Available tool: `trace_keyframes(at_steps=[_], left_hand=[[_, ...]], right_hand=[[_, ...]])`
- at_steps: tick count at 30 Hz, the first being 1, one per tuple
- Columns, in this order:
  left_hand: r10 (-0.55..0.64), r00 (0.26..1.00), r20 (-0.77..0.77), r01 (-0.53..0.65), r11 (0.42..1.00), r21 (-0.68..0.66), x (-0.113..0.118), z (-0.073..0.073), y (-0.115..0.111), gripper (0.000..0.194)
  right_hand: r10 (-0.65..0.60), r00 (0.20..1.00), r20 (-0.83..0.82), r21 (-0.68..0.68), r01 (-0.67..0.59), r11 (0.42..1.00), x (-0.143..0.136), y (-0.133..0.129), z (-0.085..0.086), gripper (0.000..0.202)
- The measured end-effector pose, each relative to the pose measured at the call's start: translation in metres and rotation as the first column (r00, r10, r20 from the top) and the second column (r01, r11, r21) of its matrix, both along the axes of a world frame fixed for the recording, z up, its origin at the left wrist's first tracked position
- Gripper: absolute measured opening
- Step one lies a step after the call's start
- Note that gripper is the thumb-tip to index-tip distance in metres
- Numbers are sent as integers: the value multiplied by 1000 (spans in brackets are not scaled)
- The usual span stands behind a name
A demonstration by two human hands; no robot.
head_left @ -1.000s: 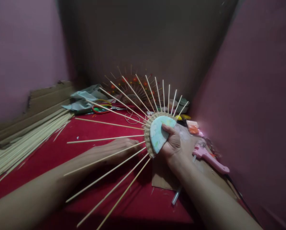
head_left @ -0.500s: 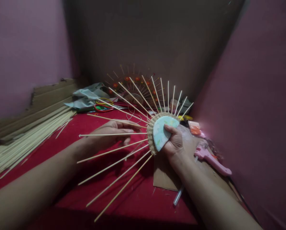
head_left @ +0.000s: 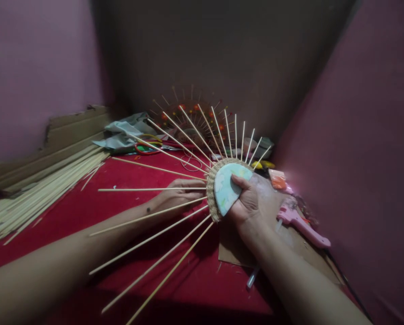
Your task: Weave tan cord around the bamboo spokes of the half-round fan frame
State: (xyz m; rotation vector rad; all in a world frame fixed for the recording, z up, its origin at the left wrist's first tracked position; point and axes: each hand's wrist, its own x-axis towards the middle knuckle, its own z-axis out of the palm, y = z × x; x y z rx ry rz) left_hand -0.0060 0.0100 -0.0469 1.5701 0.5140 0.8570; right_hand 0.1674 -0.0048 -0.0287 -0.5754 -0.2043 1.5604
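A half-round piece with a pale green and white patterned face (head_left: 227, 187) has a braided straw-coloured rim (head_left: 211, 198). Thin wooden sticks (head_left: 151, 189) fan out from that rim to the left and upward. My right hand (head_left: 246, 201) grips the piece at its lower right, thumb pressed on the patterned face and fingers underneath. Behind the sticks, at the rim's left side, is my left hand (head_left: 180, 194). Its fingers are drawn together, with the tips at the rim partly hidden, so anything pinched there cannot be made out.
Many loose sticks (head_left: 49, 194) lie at left beside cardboard (head_left: 76, 128). Red-handled scissors (head_left: 148, 148) and grey-blue cloth (head_left: 122, 133) sit at the back, near a decorated stick fan (head_left: 188, 118). A pink glue gun (head_left: 301, 223) rests on a board (head_left: 293, 248) at right. Red cloth (head_left: 202, 280) covers the table.
My left hand has moved right, closer to the braided rim, and its fingers have drawn together. The fan's left-hand sticks appear a little nearer to me. My right hand keeps its grip.
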Motion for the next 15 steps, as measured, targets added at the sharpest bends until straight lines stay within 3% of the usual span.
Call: trace_keyframes(at_steps=[5, 8, 12, 15], left_hand=[[129, 988, -89, -107, 969, 221, 1, -6, 3, 34], [149, 985, -86, -121, 955, 270, -4, -4, 7, 37], [144, 989, 30, -146, 983, 116, -5, 2, 8, 35], [103, 994, 27, -103, 995, -10, -1, 9, 4, 28]], right_hand=[[9, 999, 40, -12, -8, 1000, -5, -1, -3, 18], [53, 998, 36, 17, -53, 998, -11, -4, -5, 17], [220, 974, 55, 151, -226, 962, -20, -11, -8, 30], [231, 972, 45, 165, -236, 958, -20, -11, -8, 31]])
